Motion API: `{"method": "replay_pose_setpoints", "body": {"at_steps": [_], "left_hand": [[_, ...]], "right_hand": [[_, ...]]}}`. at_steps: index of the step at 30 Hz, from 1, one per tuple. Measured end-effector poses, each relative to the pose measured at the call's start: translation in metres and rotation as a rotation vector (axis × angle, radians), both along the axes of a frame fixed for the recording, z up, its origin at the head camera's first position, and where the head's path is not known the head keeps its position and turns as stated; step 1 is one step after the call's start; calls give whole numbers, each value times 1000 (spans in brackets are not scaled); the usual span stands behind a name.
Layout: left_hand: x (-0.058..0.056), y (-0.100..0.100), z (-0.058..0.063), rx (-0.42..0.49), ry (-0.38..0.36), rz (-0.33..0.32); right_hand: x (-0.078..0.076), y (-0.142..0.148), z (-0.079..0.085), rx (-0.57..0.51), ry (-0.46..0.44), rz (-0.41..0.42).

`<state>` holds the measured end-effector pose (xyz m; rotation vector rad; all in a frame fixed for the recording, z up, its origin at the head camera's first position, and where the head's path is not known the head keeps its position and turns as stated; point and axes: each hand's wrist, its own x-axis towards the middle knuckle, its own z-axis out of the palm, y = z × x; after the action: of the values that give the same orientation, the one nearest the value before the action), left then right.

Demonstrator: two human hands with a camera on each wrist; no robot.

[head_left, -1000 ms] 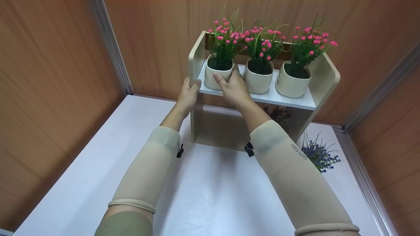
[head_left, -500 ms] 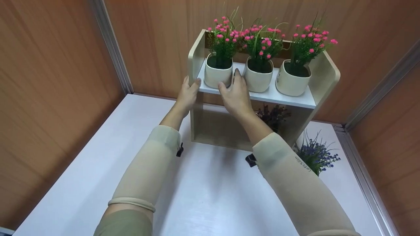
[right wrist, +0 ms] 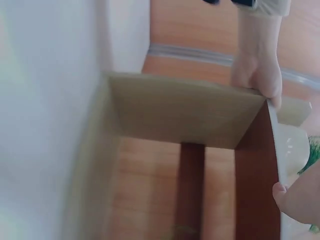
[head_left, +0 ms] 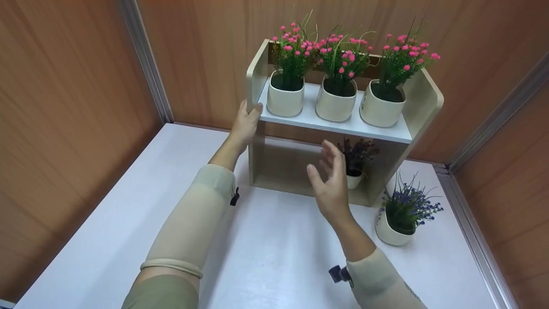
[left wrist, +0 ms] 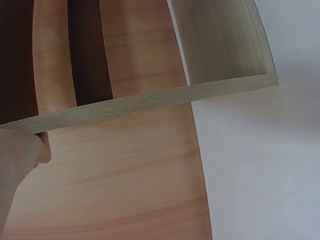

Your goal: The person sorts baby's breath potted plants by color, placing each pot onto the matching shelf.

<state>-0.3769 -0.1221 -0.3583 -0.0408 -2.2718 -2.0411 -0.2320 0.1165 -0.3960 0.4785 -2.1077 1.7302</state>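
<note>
In the head view my left hand (head_left: 246, 125) grips the left side panel of a small wooden shelf (head_left: 339, 124), thumb at the front edge and fingers round the outside. The left wrist view shows that panel (left wrist: 145, 103) edge-on with the hand (left wrist: 20, 157) at its left end. My right hand (head_left: 333, 186) hangs in front of the lower compartment, fingers spread and nothing in them. Three white pots with pink flowers stand in a row on the top board: a left pot (head_left: 285, 101), a middle pot (head_left: 336, 105) and a right pot (head_left: 381, 109).
A white pot with dark flowers (head_left: 354, 179) stands inside the lower compartment, partly behind my right hand. To the right of the shelf, a pot with blue-purple flowers (head_left: 395, 229) stands on the white table (head_left: 274, 257). Wooden walls (head_left: 206, 64) enclose the back and sides.
My right hand let go of the left pot, then drew down and back from the top board to the front of the lower compartment. My left hand stayed on the panel.
</note>
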Motion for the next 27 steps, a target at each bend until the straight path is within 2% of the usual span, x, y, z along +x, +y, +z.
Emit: {"method": "replay_pose_setpoints", "body": {"at_steps": [3, 6, 10, 13, 19, 27], "left_hand": [[0, -1, 0, -1, 26, -8], [0, 1, 1, 0, 54, -18], [2, 2, 1, -4, 60, -5], [2, 2, 0, -3, 74, -2], [1, 1, -1, 8, 71, -8], [0, 2, 1, 1, 49, -6]], "right_hand": [[23, 14, -26, -47, -54, -10], [43, 30, -48, -50, -121, -53], [67, 51, -69, -18, -208, -96], [80, 69, -79, 21, -272, -127], [91, 108, -90, 137, -388, -192], [88, 171, -103, 356, -661, -290]]}}
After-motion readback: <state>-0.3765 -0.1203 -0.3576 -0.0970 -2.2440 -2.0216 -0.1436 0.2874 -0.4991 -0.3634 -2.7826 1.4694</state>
